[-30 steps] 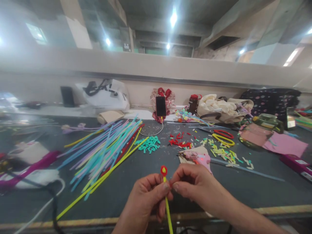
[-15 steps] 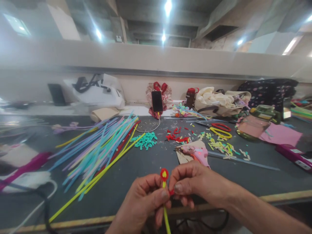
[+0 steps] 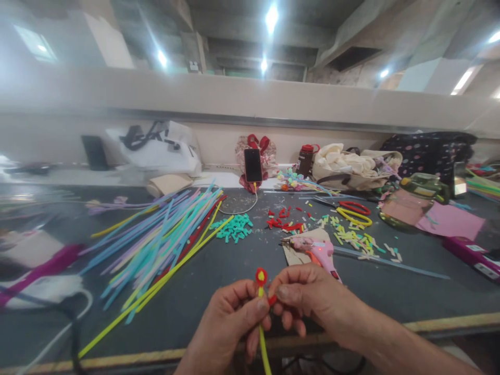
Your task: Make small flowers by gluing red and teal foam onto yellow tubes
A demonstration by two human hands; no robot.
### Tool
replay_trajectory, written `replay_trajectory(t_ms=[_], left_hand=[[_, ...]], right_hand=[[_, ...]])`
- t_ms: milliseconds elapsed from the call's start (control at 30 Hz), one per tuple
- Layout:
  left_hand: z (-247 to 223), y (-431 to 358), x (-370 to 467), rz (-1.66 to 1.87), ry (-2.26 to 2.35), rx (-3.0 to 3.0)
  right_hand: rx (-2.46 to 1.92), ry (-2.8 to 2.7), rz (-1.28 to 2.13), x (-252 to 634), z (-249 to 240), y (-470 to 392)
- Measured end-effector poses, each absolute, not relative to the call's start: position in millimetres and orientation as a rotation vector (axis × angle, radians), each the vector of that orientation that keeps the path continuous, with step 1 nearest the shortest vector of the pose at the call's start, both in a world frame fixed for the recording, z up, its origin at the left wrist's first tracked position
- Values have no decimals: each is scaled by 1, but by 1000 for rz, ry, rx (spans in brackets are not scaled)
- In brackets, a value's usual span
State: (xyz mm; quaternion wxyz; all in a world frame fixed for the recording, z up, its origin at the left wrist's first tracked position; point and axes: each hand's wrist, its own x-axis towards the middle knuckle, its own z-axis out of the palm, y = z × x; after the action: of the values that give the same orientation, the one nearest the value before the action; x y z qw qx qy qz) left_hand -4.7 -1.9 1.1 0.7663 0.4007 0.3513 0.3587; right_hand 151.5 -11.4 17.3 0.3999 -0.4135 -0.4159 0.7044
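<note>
My left hand [image 3: 240,317] pinches a yellow pipe cleaner [image 3: 263,344] between thumb and fingers near the front edge of the table. At its top sits a red ring [image 3: 261,276] with a yellow middle. Close against it, my right hand [image 3: 299,294] has thumb and forefinger closed on a short red pipe cleaner piece [image 3: 272,300], mostly covered by the fingertips. Just beyond my right hand, a pink glue gun [image 3: 318,252] lies on a scrap of cardboard [image 3: 289,256].
Left lies a bundle of long coloured pipe cleaners [image 3: 156,250]. Ahead are cut teal pieces [image 3: 234,228], red pieces [image 3: 285,225] and pale yellow pieces [image 3: 353,239]. Scissors [image 3: 354,213] rest at the right. A phone [image 3: 253,165] stands at the back with its cable.
Both hands keep their hold close together. The red ring and the short red piece have shifted slightly left in view. The view itself has tilted a little.
</note>
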Motion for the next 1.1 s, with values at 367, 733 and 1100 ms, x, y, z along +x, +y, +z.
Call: replay_trajectory(t_ms=[367,733,1100], left_hand=[[-8,8,-8,648,644,765],[-4,11,-6,573,713,843],[12,13,-8,490,856,1150]], right_hand=[[-1121,-1829,712,153,35,-22],[-1234,-2139,584,164,35,-24],[-1178,-2236,478,187,61,-17]])
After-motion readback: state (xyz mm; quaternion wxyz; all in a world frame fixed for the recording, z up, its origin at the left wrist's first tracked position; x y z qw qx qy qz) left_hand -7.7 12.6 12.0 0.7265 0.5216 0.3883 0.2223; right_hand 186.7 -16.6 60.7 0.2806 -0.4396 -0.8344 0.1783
